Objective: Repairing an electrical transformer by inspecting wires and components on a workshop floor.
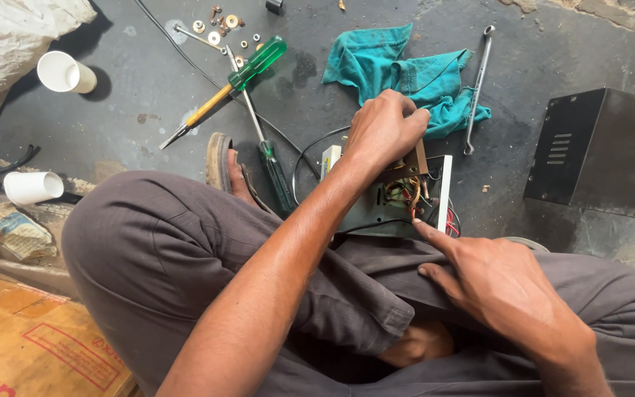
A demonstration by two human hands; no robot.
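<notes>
Open chassis (pixel 376 209) under left hand (pixel 384 132); right hand (pixel 501 287) fingertip apparently touching wiring.

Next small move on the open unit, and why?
Probably steady the open metal chassis with the right hand, whose index finger already touches its near edge by the wiring, while the left hand grips a part atop it.

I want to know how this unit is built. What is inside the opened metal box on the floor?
The opened box shows bundled red, yellow and black wires. The left hand covers its upper part, hiding what lies beneath; the right hand points in.
</notes>
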